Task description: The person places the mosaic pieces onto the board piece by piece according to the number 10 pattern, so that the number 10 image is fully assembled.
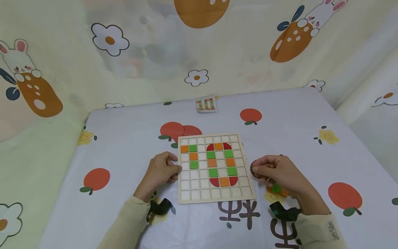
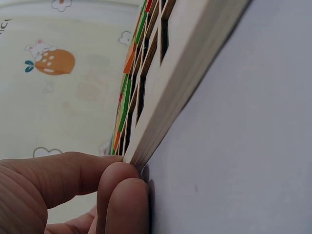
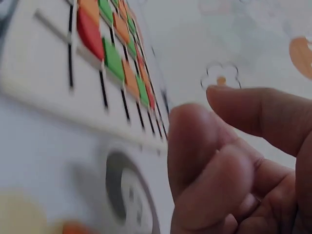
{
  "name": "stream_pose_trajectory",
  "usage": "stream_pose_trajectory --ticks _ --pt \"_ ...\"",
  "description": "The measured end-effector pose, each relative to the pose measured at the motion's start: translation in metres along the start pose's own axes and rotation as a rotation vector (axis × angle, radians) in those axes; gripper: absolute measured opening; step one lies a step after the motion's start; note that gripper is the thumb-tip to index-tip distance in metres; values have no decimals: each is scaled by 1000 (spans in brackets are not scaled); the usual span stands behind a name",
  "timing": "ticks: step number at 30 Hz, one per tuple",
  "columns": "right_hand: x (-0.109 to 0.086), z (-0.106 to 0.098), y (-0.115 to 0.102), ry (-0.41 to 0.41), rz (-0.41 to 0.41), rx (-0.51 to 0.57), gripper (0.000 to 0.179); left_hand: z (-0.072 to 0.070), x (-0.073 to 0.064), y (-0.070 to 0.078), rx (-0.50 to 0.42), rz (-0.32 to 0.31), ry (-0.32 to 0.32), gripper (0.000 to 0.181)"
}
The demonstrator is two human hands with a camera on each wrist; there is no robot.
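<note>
A square wooden grid board (image 1: 188, 195) lies on the table. Several orange, green and red tiles sit in its cells; the red ones are rounded. At its left edge my left hand (image 1: 161, 168) pinches the rim between thumb and fingers; the left wrist view shows the fingertips (image 2: 127, 204) against the board's side (image 2: 168, 90). My right hand (image 1: 278, 173) hovers just right of the board, fingers loosely bent. In the right wrist view a gap shows between its fingertips (image 3: 192, 131), with nothing held. Loose green and orange tiles (image 1: 281, 190) lie partly hidden beneath that hand.
A small card (image 1: 206, 104) printed with a coloured grid pattern lies near the table's back edge. The pale tablecloth (image 1: 130, 138) carries printed fruit, flowers and dark lettering. Patterned curtains (image 1: 149, 76) stand behind and at both sides.
</note>
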State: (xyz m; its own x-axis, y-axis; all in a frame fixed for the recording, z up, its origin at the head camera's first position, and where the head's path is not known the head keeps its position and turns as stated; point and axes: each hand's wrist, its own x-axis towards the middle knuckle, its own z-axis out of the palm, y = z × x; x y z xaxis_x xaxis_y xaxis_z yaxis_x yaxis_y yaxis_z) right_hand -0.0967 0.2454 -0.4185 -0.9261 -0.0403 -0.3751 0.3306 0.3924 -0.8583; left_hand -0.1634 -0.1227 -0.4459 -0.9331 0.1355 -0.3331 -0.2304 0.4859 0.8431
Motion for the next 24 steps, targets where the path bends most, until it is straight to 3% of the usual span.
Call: stream_pose_trajectory --ticks 5,11,24 --pt "-16 -18 20 21 30 10 35 -1 1 0 4 -3 -2 27" --pt "-31 -31 32 68 92 -72 40 0 1 -1 14 -11 -1 27" --pt "-38 -30 48 50 69 -187 41 1 0 1 9 -12 5 28"
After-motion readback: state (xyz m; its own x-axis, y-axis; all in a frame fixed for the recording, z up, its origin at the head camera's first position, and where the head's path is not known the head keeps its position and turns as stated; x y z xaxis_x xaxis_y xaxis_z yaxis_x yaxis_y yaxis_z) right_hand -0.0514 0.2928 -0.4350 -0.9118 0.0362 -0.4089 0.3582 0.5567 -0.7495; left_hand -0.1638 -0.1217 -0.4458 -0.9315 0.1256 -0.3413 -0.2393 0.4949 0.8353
